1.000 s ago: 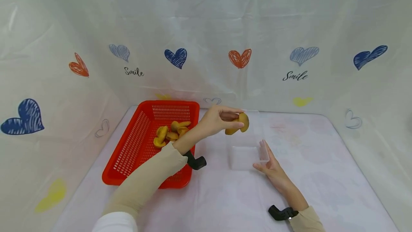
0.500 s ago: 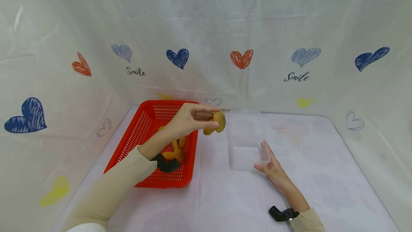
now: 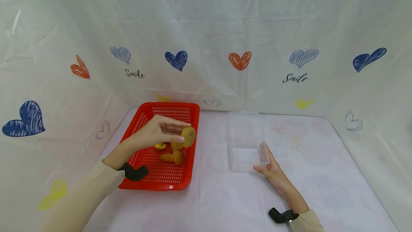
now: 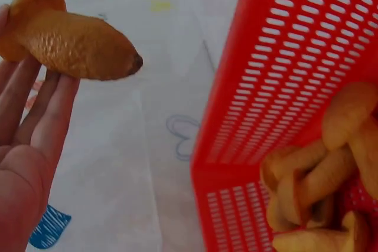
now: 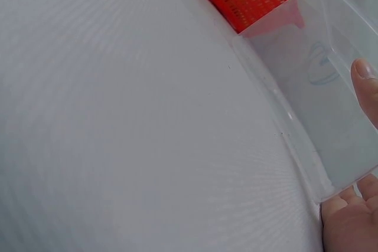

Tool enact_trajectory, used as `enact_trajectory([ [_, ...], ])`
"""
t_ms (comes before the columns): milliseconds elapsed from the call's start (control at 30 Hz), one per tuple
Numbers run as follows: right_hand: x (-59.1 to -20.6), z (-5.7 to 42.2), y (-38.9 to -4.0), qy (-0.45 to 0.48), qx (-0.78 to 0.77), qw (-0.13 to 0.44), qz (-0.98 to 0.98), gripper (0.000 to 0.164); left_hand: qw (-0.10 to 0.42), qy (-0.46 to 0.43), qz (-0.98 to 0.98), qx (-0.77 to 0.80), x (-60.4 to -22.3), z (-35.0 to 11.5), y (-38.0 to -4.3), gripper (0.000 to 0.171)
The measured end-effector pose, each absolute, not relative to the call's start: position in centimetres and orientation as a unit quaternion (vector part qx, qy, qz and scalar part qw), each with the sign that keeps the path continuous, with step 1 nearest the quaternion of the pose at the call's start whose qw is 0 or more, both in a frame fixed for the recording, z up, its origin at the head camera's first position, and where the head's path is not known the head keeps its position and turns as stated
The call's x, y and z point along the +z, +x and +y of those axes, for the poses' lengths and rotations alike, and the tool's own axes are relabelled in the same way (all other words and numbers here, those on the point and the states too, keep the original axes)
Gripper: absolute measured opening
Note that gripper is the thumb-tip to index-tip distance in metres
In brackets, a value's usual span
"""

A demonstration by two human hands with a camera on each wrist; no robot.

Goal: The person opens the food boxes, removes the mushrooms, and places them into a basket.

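Observation:
A yellow-brown mushroom (image 3: 188, 137) is held between the thumb and fingers of my left hand (image 3: 153, 133), above the red perforated basket (image 3: 190, 167). In the left wrist view, the held mushroom's (image 4: 82, 45) thick stem points away from the fingers, apart from the basket wall. More mushrooms (image 3: 173, 157) lie in the basket, partly hidden by the left hand. Over to the right, my right hand (image 3: 275, 174) grips the side wall of a clear plastic box (image 3: 245, 158), with the thumb over its rim in the right wrist view. The box holds nothing I can see.
White cloth covers the table (image 3: 222, 199). A hanging sheet (image 3: 206, 20) printed with hearts stands behind and along both sides. The basket is at the left and the box near the middle, with bare cloth between them.
My left hand has moved left with the mushroom, from above the clear box back over the red basket. The right hand and the box have stayed in place.

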State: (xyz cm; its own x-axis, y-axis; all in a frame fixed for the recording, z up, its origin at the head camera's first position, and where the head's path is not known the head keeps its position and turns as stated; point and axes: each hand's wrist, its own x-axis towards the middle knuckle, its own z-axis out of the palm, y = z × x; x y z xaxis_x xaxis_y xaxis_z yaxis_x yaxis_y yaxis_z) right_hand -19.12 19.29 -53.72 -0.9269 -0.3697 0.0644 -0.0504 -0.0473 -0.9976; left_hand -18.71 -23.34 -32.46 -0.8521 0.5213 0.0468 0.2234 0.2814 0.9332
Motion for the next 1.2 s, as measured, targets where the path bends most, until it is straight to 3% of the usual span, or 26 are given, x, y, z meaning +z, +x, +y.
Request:
enact_trajectory([
  [567, -53.4, 19.3, -19.1, -0.151, -0.705, 0.111, 0.684, 0.103, 0.144, 0.208, 0.838, 0.483, -36.0, -30.4, -18.9, 0.045],
  [1200, -53.4, 19.4, -19.0, -0.146, -0.699, 0.115, 0.69, 0.103, 0.243, 0.208, 0.839, 0.441, -38.5, -33.5, -19.2, 0.042],
])
